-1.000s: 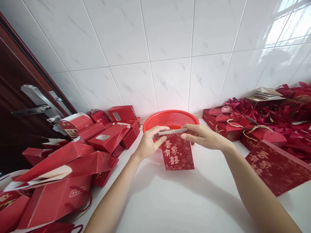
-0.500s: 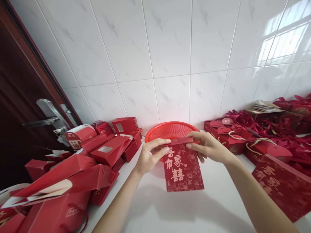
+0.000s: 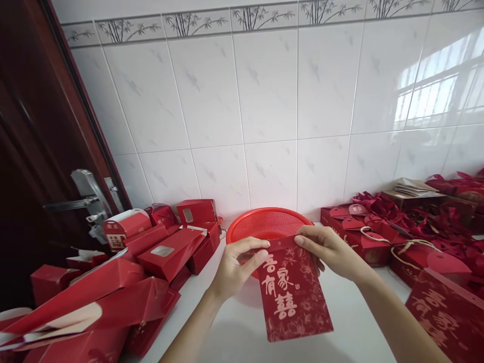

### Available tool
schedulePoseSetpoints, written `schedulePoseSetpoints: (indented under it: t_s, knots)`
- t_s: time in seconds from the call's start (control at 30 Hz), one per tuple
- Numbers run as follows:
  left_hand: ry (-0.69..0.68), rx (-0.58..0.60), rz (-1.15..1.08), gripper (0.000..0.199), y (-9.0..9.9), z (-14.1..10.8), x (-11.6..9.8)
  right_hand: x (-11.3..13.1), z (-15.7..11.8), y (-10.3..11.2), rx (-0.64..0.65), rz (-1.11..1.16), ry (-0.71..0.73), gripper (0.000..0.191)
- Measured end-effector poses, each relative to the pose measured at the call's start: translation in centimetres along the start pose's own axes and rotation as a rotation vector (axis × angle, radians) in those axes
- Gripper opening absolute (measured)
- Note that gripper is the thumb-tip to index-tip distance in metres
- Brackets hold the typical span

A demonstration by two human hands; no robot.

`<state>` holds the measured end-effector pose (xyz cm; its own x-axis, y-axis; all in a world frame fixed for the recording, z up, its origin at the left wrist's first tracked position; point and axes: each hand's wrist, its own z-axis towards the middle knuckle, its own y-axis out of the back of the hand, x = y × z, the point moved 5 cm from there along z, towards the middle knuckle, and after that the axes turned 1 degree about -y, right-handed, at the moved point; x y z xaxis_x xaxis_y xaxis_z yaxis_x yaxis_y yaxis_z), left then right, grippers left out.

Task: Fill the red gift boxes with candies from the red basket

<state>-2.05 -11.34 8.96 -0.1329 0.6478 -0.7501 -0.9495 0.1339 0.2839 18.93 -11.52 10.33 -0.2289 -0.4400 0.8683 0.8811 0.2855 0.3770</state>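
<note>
Red card (image 3: 297,297): it hangs from the fingers of both hands, between them, with its top edge up and its body below the fingertips; pale characters and flowers are printed on the front, and it is a little tilted
Left hand (image 3: 240,267): the thumb and the index finger are pinching the top left corner
Right hand (image 3: 330,249): the thumb is pressed on the front at the top right corner, the other fingers are partly behind the card
White table (image 3: 230,335): it is smooth, and a soft shadow lies under the card
Second card (image 3: 444,317): it is at the near right, with similar print
Left pile (image 3: 113,282): many red boxes, leaning on one another
Basket (image 3: 272,222): red, with mesh wall, beyond the hands and near the wall, partly hidden by them
Right pile (image 3: 378,232): red boxes with cord handles, dark red ribbons farther right
Door (image 3: 34,126): dark wood with metal handle, at the left
Tiled wall (image 3: 264,91): white tiles at the far side, a bamboo border above, window light reflected at the right
</note>
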Motion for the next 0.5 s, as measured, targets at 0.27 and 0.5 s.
schedulePoseSetpoints:
  t_s: [0.27,0.5]
  knots:
    - [0.044,-0.061,0.044,0.034,0.0,0.0,0.8,0.6,-0.3,0.0,0.074,-0.082,0.053,0.034]
    - [0.151,0.078,0.009,0.051,-1.6,0.4,3.0,2.8,-2.5,4.5,-0.141,-0.426,0.128,0.027]
